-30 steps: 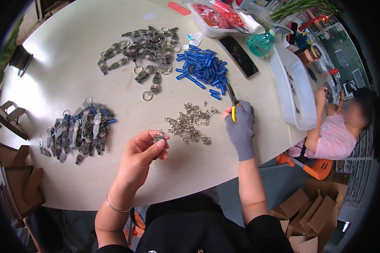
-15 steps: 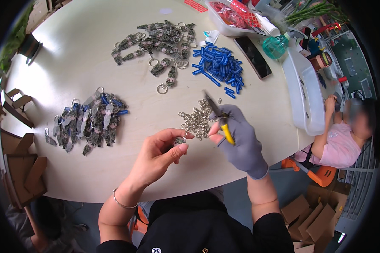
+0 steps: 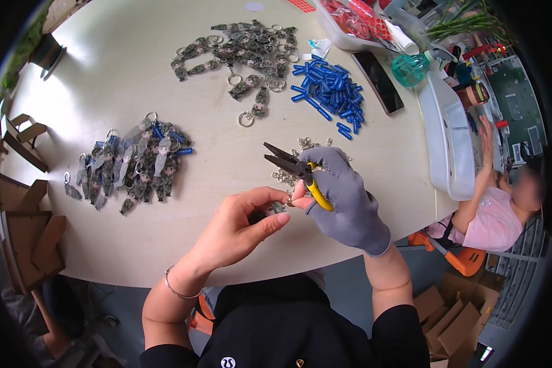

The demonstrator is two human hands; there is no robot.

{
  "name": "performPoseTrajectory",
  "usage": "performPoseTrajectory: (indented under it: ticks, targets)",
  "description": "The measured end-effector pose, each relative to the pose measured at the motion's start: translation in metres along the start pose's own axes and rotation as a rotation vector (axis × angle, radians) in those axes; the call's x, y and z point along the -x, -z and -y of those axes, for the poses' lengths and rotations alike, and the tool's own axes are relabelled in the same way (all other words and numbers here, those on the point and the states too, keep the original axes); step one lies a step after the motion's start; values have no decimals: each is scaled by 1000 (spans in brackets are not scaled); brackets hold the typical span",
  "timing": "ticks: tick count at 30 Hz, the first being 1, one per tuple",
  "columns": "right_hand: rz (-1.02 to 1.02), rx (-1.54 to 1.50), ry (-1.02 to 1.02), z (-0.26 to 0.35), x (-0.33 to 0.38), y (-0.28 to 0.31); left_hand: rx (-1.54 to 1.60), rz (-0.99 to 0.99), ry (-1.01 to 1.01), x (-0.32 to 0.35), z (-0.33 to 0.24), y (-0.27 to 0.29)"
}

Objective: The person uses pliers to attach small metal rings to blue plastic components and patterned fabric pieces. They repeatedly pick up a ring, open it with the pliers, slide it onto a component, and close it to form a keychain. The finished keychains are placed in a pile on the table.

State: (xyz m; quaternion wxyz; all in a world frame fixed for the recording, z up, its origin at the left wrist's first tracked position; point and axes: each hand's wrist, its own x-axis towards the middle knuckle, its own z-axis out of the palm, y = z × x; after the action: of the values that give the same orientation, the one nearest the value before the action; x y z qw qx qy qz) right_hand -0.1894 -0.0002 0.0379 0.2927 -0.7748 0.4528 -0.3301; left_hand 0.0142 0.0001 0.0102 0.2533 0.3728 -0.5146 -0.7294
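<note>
My bare left hand (image 3: 230,230) pinches a keychain (image 3: 268,210) with a camouflage-patterned figure charm, partly hidden by the fingers. In my right hand (image 3: 352,208), covered by a grey glove with bare fingertips, are yellow-handled pliers (image 3: 318,193). Their dark jaws are parted and point up and left, with nothing between them. The right fingertips meet the small metal links at the top of the charm, beside the left fingers. Behind the pliers lies a heap of small metal clasps or links (image 3: 282,176), partly covered by the right hand.
Camouflage figure keychains (image 3: 251,52) lie at the back; others with blue pieces (image 3: 135,165) are piled left. Blue tubular pieces (image 3: 334,92), a phone (image 3: 377,83), a white bin (image 3: 444,135) and a green spray bottle (image 3: 411,67) are right. A person in pink (image 3: 490,214) sits beyond.
The right hand has moved left and its fingertips now meet the links at the left hand. The pliers have swung left and their jaws show parted. The whole view has shifted slightly.
</note>
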Motion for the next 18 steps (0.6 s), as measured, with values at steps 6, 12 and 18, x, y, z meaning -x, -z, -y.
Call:
performPoseTrajectory:
  ticks: [6,12,18]
  targets:
    - [16,40,54,-2,-1,1,-40,4,35,0,-3,2]
    - [69,69,79,-1,-4,5,-152,-8,-75,0,0,1]
    - [70,33,13,1,-5,5,-238,3,11,-1,-10,2]
